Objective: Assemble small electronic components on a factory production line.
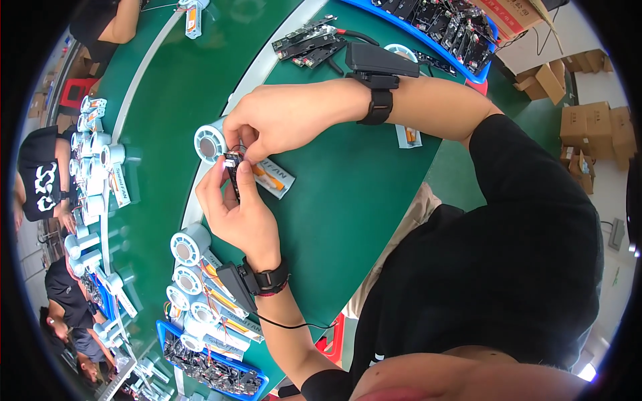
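Note:
My left hand [242,217] is closed on a small black circuit board [233,175], held upright between thumb and fingers. A bright white spot shows near the board's top end. My right hand [284,120] reaches in from above, fingertips pinched at that same end, where thin wires [239,148] run; its exact hold is partly hidden. Behind and under my hands lies a light-blue handheld fan housing [209,142]. Its round head is by my right fingers, and its open handle [279,184] shows an orange battery cell [267,178].
Several fan housings [190,244] lie along the belt's near edge, beside a blue tray [262,383] of boards. Loose boards [309,44] and another blue tray [491,67] are at the top. Co-workers sit across the green belt [170,87]. A cable [301,326] trails from my left wrist device.

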A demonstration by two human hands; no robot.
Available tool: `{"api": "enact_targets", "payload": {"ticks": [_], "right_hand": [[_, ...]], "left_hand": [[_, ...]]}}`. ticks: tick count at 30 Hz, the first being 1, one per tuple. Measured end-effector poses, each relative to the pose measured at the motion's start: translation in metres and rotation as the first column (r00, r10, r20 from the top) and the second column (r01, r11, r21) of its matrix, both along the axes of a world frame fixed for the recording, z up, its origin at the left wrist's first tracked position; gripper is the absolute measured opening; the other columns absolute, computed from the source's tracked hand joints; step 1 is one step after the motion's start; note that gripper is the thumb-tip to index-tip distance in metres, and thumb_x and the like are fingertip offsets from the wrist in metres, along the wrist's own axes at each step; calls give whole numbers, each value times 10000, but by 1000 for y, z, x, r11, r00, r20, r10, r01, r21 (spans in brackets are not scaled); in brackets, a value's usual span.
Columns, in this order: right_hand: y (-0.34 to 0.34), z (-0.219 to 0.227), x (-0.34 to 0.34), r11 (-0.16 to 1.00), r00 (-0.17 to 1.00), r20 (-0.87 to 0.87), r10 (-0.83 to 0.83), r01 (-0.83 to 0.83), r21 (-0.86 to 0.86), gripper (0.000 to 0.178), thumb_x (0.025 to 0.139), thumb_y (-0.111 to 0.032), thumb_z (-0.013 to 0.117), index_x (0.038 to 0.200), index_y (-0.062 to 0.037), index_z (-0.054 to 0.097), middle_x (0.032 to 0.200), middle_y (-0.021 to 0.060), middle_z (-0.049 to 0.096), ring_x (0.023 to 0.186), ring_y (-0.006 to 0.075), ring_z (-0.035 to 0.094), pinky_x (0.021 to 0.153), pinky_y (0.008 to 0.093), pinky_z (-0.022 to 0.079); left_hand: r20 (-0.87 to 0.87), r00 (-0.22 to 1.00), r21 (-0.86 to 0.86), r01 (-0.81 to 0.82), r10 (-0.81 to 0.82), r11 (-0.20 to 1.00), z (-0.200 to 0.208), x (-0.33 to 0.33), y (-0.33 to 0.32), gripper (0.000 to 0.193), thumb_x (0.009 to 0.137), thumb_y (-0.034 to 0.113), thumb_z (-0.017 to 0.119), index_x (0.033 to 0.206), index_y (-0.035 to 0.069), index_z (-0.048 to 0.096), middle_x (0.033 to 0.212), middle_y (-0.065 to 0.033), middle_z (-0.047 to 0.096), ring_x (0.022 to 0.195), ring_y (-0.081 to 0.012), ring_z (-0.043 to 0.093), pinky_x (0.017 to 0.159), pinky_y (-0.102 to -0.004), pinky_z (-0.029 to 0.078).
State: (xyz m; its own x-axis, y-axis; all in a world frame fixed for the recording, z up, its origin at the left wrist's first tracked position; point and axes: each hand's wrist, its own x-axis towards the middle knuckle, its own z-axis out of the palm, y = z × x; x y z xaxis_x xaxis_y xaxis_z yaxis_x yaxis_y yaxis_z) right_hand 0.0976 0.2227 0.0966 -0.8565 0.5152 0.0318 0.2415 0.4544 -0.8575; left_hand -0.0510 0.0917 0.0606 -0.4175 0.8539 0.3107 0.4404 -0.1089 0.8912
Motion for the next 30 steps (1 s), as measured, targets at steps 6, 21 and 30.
{"api": "enact_targets", "payload": {"ticks": [6, 21, 30], "right_hand": [[-3, -4, -6, 998, 999, 28, -23, 22, 57, 245, 874, -160, 710, 1048, 11, 687, 869, 127, 734, 793, 263, 706, 708, 363, 545], [-12, -16, -17, 884, 999, -25, -36, 43, 465, 213, 867, -196, 702, 944, 3, 709, 914, 125, 677, 835, 303, 678, 719, 391, 542], [-13, -25, -21, 819, 994, -65, -85, 107, 564, 172, 894, -171, 688, 913, 0, 675, 865, 107, 645, 761, 307, 670, 679, 403, 541]], "left_hand": [[-11, 1000, -9, 16, -16, 1000, -3, -8, -3, 297, 930, 11, 725, 1208, -46, 638, 1151, -94, 589, 996, -173, 654, 822, -311, 598], [686, 726, -107, 34, 50, 994, -6, -1, -2, 299, 984, 89, 676, 1230, -32, 557, 1043, -83, 613, 788, -139, 637, 562, -266, 541], [812, 582, -127, 105, 42, 986, -10, -13, 0, 281, 993, 108, 665, 1220, -33, 577, 969, -57, 648, 723, -106, 587, 494, -237, 395]]}}
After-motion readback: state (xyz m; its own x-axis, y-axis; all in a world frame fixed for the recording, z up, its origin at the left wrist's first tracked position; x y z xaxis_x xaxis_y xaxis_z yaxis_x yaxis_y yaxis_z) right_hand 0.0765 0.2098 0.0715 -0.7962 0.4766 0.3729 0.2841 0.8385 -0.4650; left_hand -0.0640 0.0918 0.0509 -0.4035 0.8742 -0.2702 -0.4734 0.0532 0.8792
